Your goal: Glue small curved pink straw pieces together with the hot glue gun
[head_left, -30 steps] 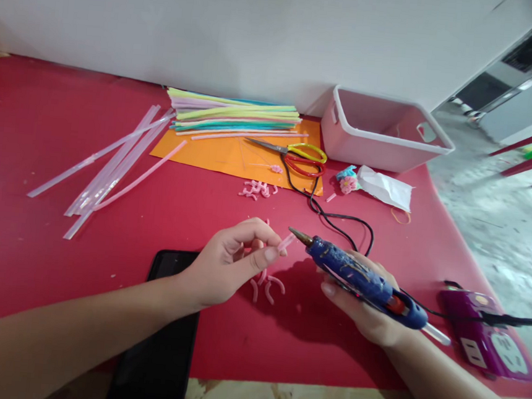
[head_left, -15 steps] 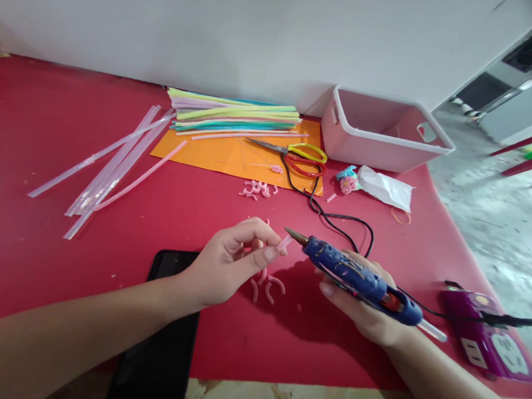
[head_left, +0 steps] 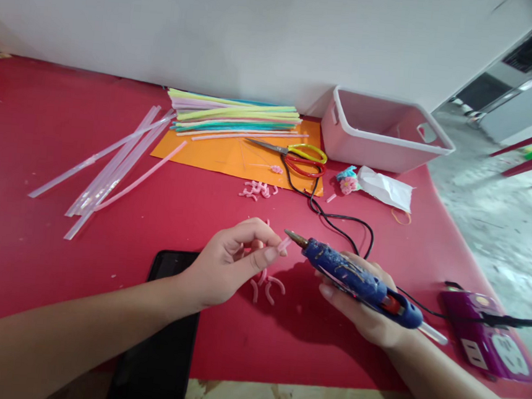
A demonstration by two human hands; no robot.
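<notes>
Pink piece point(head_left: 284, 244) is over the near half of the red worktop point(head_left: 34, 235); left hand point(head_left: 237, 256) has its grip pinched on it. Right hand point(head_left: 369, 323) has its grip wrapped round the blue glue gun point(head_left: 353, 272), tip by the piece, contact unclear. Black phone point(head_left: 160, 345) overlaps near edge, purple socket box point(head_left: 491, 337) by right edge. Surface specked. Pink bin point(head_left: 368, 143) at far right corner, white wall point(head_left: 216, 27) behind far edge, grey floor point(head_left: 486, 181) past right edge.
</notes>
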